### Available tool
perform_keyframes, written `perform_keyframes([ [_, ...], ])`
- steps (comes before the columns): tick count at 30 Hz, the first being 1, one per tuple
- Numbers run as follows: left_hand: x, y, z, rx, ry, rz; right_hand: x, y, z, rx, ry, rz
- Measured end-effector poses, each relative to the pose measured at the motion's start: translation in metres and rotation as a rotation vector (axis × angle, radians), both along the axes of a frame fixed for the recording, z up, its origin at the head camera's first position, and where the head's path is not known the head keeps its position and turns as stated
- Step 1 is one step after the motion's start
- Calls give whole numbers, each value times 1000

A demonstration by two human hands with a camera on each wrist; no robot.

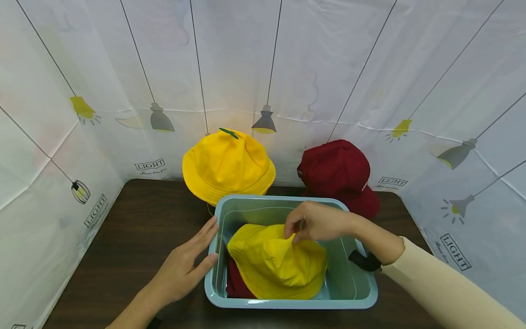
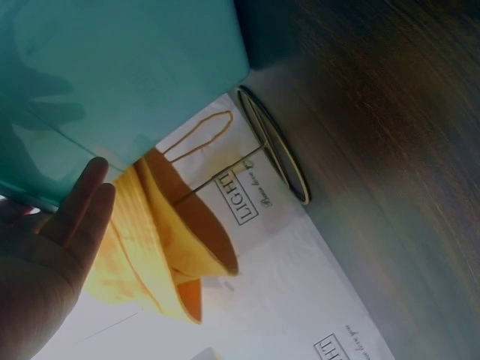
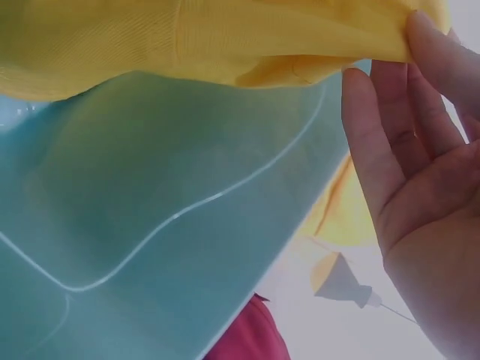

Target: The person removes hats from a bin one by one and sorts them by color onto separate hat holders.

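We are dealing with a yellow cloth bucket hat [image 1: 283, 269], which is lying inside a pale blue rectangular plastic tub [image 1: 291, 304] on a dark brown wooden table [image 1: 156, 219]. With our right hand [image 1: 318, 221], coming from 3 o'clock, we are pinching a small fold of the crown between thumb and fingers, near 1 o'clock of the hat, and the cloth is rising there into a little peak. Our left hand [image 1: 185, 265] is not grasping anything; its straight fingers are resting against the tub at 9 o'clock. At the hat's 8 o'clock, a dark red fabric piece [image 1: 238, 284] is showing from under the brim. Behind the tub, a yellow cloth hat with a green sprout [image 1: 228, 167] is standing at 11 o'clock, and a dark red cloth baseball cap [image 1: 337, 173] at 1 o'clock. We are judging our hat to be light, limp, hardly slippery and not fragile; since the crown is folding easily, we are preferring the stitched brim, probably firmer, for a steadier hold.
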State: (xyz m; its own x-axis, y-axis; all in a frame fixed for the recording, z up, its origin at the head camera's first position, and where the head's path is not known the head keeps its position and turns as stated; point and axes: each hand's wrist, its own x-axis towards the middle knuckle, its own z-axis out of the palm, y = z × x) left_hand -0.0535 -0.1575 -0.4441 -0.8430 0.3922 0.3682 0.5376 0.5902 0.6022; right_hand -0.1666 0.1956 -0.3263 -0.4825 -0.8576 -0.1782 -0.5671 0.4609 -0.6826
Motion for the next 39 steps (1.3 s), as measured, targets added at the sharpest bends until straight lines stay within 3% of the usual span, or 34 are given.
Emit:
perform_keyframes([
  [12, 2, 0, 0, 2, -9, 14, 2, 5, 12, -91, 53, -23],
  [39, 1, 0, 0, -4, -39, 12, 5, 13, 39, -123, 105, -70],
])
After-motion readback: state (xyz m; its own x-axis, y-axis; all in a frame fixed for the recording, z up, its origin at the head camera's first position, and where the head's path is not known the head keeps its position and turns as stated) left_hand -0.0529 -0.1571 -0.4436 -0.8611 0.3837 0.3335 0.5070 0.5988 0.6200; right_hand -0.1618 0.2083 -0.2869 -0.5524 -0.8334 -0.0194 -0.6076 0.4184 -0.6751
